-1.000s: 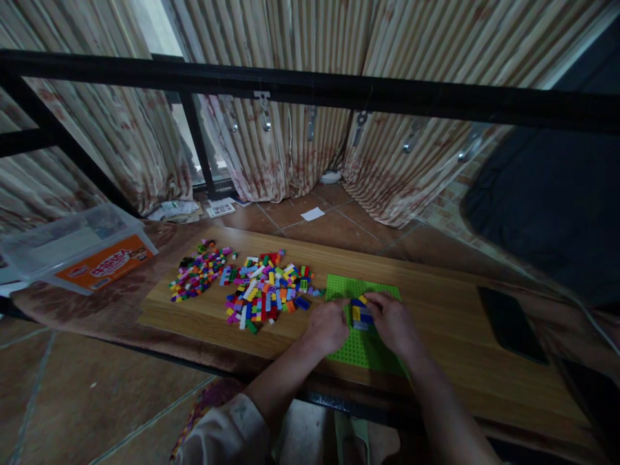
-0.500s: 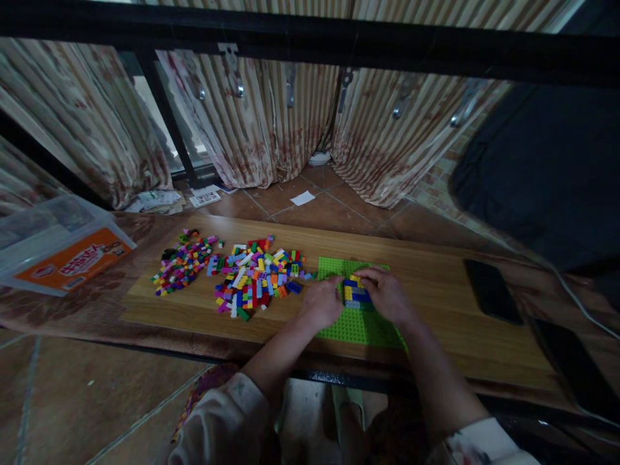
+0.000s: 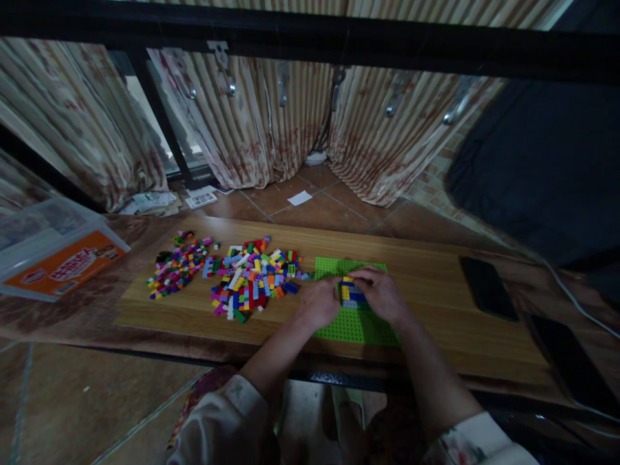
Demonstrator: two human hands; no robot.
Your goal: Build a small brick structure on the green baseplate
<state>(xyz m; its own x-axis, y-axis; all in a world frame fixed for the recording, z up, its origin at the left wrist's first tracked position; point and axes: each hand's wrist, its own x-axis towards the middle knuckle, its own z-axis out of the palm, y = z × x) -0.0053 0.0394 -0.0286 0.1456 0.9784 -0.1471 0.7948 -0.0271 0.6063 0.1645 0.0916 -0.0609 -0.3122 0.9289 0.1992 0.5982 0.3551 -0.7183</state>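
Observation:
A green studded baseplate (image 3: 356,328) lies on the wooden board. On it sits a low block of building bricks (image 3: 352,294) in yellow, blue and grey rows. From the left, my left hand (image 3: 320,302) presses against these bricks with its fingers curled; the fingertips are partly hidden. My right hand (image 3: 382,294) comes in from the other side, its thumb and fingers closed at the far right edge of the same bricks. Left of the baseplate, a pile of loose bricks (image 3: 254,274) in many colours is spread out, with a second pile of smaller pieces (image 3: 181,263) beyond it.
A clear plastic tub (image 3: 62,252) with an orange label stands at the left end of the wooden board (image 3: 440,316). Two dark phone-like slabs, one on the board (image 3: 488,288) and one beside it (image 3: 571,361), lie at right. A white cable (image 3: 571,297) runs past them.
The whole view has shifted slightly, so things sit a little further left. Both hands stay at the bricks on the baseplate, with only small finger movement.

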